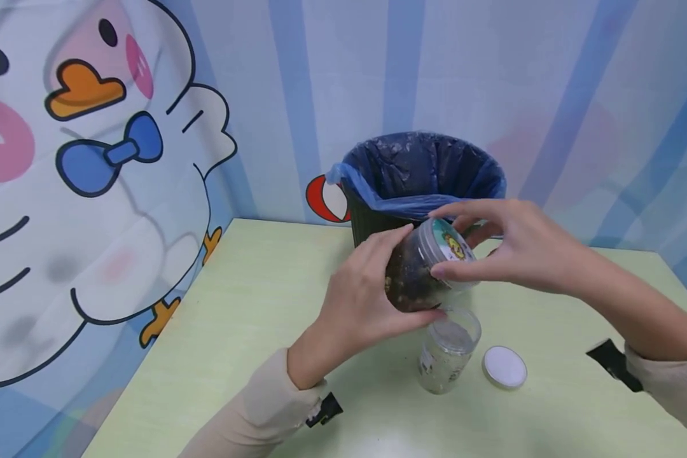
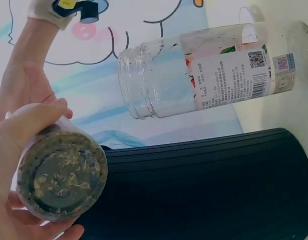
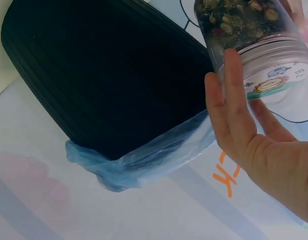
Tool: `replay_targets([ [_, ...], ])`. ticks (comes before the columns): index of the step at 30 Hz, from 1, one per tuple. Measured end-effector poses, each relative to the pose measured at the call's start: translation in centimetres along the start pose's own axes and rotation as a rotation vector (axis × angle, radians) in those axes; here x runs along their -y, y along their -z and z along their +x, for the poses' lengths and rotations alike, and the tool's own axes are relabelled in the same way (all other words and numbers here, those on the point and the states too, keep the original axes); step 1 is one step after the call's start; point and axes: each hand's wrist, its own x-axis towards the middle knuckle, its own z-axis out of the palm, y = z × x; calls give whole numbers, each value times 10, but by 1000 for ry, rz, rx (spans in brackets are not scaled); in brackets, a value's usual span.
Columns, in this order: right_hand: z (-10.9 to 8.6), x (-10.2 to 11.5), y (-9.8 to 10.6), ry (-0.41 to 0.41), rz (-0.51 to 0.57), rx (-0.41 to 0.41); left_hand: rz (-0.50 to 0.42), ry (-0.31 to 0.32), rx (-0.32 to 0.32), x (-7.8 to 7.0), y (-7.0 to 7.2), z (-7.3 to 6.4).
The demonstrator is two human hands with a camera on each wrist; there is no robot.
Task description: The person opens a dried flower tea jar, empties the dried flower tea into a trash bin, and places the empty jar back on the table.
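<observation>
My left hand (image 1: 357, 292) grips a clear jar (image 1: 413, 273) filled with dark dried bits, held tilted above the table. Its contents look like small dried flower buds in the right wrist view, and its round base (image 2: 63, 175) faces the left wrist camera. Thumb and fingers of my right hand (image 1: 527, 245) are around the jar's lid (image 1: 453, 247), which bears a green and yellow cartoon print. Just below stands a second clear jar (image 1: 443, 362), uncapped, with a printed label (image 2: 234, 77). Beside it on the table lies a white round lid (image 1: 505, 367).
Behind my hands stands a black bin (image 3: 103, 75) lined with a blue plastic bag (image 1: 378, 197). The pale green table (image 1: 252, 305) meets a cartoon-printed backdrop (image 1: 252, 114) at its left and back edges.
</observation>
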Motion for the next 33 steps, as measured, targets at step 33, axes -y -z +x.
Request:
replay_targets([
  [33, -7, -3, -8, 69, 216, 71, -68, -17, 32, -4, 13, -3],
])
